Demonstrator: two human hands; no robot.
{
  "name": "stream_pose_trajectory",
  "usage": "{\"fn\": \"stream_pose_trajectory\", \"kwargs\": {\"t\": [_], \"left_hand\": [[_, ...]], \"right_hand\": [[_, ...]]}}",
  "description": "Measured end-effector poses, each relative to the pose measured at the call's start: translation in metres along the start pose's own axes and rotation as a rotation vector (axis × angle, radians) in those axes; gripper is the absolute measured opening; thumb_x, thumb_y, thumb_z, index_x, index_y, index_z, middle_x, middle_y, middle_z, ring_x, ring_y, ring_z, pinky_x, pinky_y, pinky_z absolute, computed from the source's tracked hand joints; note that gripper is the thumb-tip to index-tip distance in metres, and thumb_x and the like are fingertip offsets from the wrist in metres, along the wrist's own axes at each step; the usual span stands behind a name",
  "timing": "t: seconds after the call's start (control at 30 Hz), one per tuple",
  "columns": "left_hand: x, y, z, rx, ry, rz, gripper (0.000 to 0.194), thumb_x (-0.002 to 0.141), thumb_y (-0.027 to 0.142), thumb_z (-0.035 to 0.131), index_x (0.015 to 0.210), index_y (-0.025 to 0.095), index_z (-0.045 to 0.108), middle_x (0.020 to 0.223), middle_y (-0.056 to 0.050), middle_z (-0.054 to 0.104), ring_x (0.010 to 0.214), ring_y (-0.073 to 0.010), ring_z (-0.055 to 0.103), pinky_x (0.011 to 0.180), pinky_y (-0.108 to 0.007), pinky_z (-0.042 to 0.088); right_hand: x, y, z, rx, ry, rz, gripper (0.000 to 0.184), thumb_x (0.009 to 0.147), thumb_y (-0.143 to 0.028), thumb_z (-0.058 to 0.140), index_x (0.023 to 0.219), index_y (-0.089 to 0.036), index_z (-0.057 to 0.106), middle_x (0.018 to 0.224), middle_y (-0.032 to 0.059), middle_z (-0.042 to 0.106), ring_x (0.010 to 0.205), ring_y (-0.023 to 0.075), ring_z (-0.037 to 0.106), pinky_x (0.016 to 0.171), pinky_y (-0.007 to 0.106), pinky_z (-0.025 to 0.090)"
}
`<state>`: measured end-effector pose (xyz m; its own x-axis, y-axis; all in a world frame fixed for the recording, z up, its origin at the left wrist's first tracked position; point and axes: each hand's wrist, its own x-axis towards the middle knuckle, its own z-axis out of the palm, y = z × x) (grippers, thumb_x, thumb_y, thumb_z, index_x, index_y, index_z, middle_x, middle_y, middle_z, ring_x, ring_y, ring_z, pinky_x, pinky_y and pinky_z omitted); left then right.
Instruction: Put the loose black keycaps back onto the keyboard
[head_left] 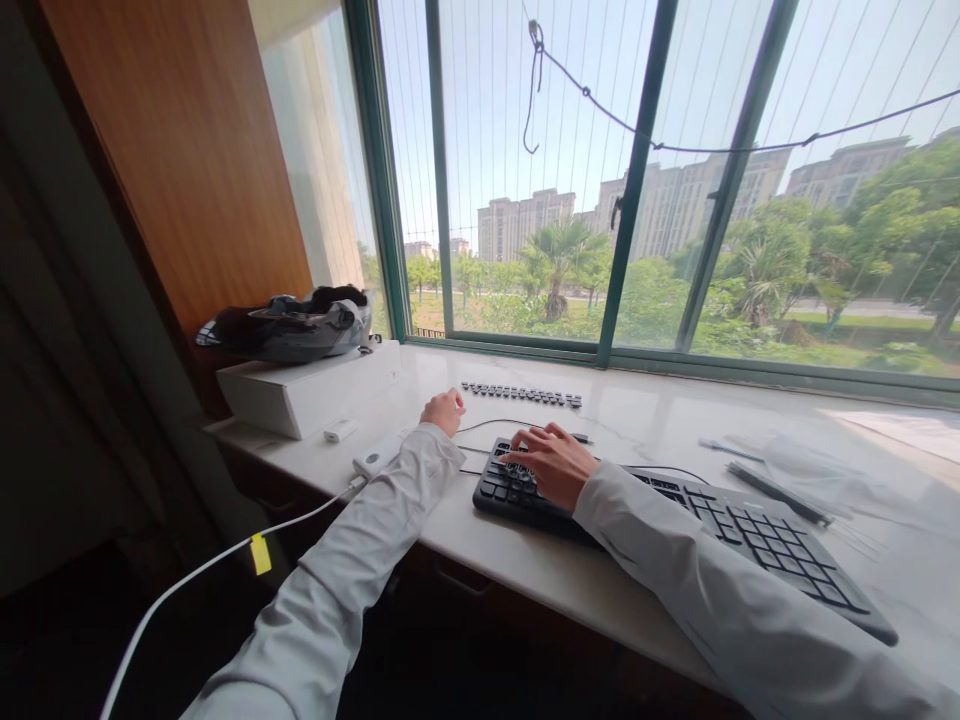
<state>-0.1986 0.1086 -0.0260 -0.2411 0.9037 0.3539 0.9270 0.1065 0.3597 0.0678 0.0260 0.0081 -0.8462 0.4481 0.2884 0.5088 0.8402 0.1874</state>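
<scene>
A black keyboard (780,545) lies at a slant on the pale sill, and several keys at its left end show bare switch places without caps. My right hand (551,465) rests over that left part, fingers bent down and somewhat apart, fingertips at the keys; no held thing shows. Behind it, loose dark keycaps (521,394) stand in rows on the sill. My left hand (444,410) is at the left end of these rows, its fingers curled together. What the left fingers hold, if anything, is too small to make out.
A white power strip (377,458) with a white cord lies by my left forearm. At left, a dark helmet (300,322) tops a white box (300,385). A black cable (502,423) runs behind the keyboard. Plastic wrapping (817,470) and a dark strip (780,493) lie at right.
</scene>
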Motion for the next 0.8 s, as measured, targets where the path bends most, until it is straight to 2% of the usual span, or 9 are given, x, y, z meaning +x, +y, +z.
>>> {"fn": "stream_pose_trajectory", "kwargs": {"t": [0.17,0.33,0.5,0.63,0.8], "left_hand": [[-0.003,-0.004,-0.001,0.113,-0.003,-0.048,0.012,0.084,0.029,0.058,0.095,0.025,0.059,0.102,-0.005,0.067,0.091,-0.0196,0.063,0.076,-0.029,0.046],[0.003,0.001,-0.005,0.206,-0.008,-0.045,0.024,0.085,0.042,0.054,0.103,0.028,0.060,0.110,-0.005,0.066,0.096,-0.0223,0.062,0.081,-0.033,0.046],[0.042,0.015,-0.001,0.296,-0.087,-0.026,0.032,0.079,0.050,0.059,0.100,0.027,0.065,0.112,-0.006,0.067,0.101,-0.0247,0.061,0.086,-0.036,0.047],[0.076,0.023,0.014,0.356,-0.120,0.013,0.030,0.082,0.042,0.057,0.107,0.027,0.065,0.112,-0.007,0.067,0.102,-0.0244,0.061,0.086,-0.034,0.047],[0.102,0.021,0.030,0.433,-0.153,0.164,0.033,0.081,0.026,0.059,0.114,0.033,0.064,0.116,-0.005,0.064,0.104,-0.0228,0.061,0.090,-0.033,0.045]], "right_hand": [[-0.018,0.006,-0.005,-0.028,0.170,0.091,0.043,0.082,-0.006,0.045,0.116,-0.026,0.063,0.112,0.0053,0.060,0.091,0.0158,0.053,0.083,0.032,0.029],[-0.027,0.021,0.008,-0.063,0.171,0.155,0.032,0.082,-0.011,0.048,0.105,-0.023,0.068,0.106,0.0067,0.062,0.090,0.0176,0.054,0.083,0.035,0.028],[-0.026,0.025,0.015,-0.051,0.153,0.180,0.029,0.082,-0.013,0.048,0.099,-0.023,0.069,0.103,0.0070,0.063,0.090,0.0183,0.054,0.085,0.036,0.027],[-0.027,0.025,0.016,-0.044,0.134,0.186,0.026,0.083,-0.015,0.048,0.096,-0.022,0.070,0.101,0.0080,0.063,0.091,0.0190,0.054,0.086,0.037,0.028],[-0.028,0.026,0.014,-0.046,0.111,0.198,0.024,0.082,-0.015,0.048,0.091,-0.019,0.070,0.099,0.0089,0.063,0.091,0.0194,0.053,0.086,0.037,0.028]]}}
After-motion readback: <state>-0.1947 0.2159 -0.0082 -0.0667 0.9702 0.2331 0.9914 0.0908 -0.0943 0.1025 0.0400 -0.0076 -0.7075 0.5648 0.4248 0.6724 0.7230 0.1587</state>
